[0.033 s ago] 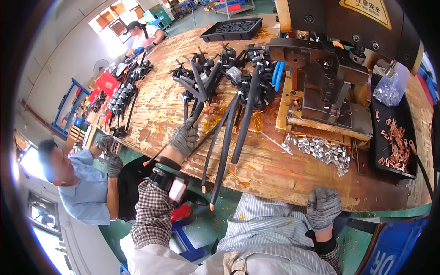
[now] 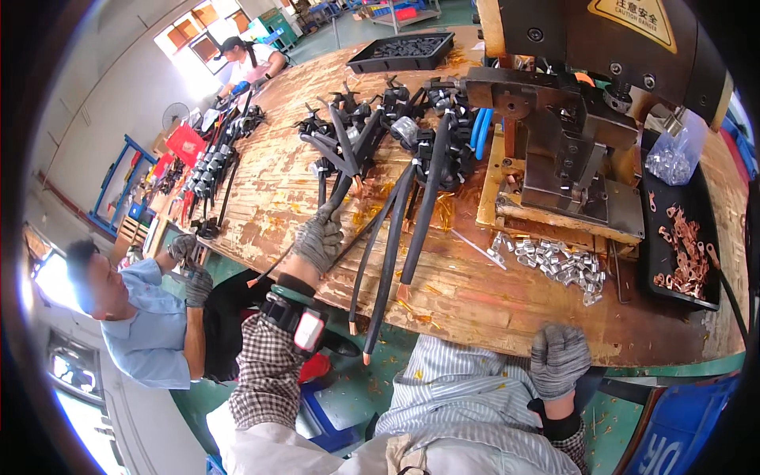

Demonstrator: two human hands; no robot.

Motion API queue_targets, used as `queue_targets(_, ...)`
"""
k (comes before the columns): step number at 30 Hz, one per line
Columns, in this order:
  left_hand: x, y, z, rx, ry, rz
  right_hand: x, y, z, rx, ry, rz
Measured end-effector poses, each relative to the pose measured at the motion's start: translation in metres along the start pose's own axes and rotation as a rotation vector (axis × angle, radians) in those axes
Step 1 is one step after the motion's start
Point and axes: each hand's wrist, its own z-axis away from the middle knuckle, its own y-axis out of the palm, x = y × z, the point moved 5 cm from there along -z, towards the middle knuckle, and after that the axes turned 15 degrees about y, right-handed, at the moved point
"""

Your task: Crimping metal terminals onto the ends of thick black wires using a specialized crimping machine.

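My left hand [image 2: 318, 236], in a grey knit glove, is closed round a thick black cable [image 2: 341, 192] near the cable's lower part. That cable runs up into a heap of black cable assemblies [image 2: 443, 154] with clamps on the table. Just right of this hand, several loose black cables [image 2: 388, 269] with bare copper ends hang past the table's front edge. My right hand [image 2: 560, 359], gloved alike, rests at the front edge with its fingers curled together. Whatever its palm may hold is hidden. Small silver metal sleeves [image 2: 558, 263] lie on the table beyond it.
A heavy press [image 2: 578, 150] stands on the right of the wooden table [image 2: 475, 317]. Beside it, a black tray [image 2: 685, 214] holds copper lugs and a bag of silver pieces. Another black tray [image 2: 401, 52] is at the back. One co-worker [image 2: 150, 309] sits left, another [image 2: 249, 63] farther off.
My left forearm and wrist have shifted very slightly. The left hand's hold on the cable and the right hand's place look the same.
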Motion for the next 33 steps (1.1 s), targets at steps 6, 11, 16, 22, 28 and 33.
queue_targets(6,-0.006,-0.011,0.003,-0.044,0.115,-0.149,-0.001,0.002,0.002,0.023,0.011,0.017)
queue_targets(11,-0.024,-0.019,0.014,-0.089,0.450,-1.084,-0.001,0.002,0.001,0.008,0.007,0.002)
queue_targets(16,-0.005,-0.030,0.008,-0.069,0.001,0.000,0.000,-0.001,0.000,0.046,0.048,0.002)
queue_targets(22,0.010,-0.005,0.023,-0.223,0.133,0.642,0.001,-0.002,-0.003,0.037,0.045,-0.016)
queue_targets(28,-0.045,0.058,0.075,0.490,0.177,0.522,0.002,-0.001,0.000,0.049,0.006,-0.050)
queue_targets(33,-0.097,0.147,0.016,0.517,0.632,-0.878,0.001,-0.003,-0.003,0.046,0.044,0.011)
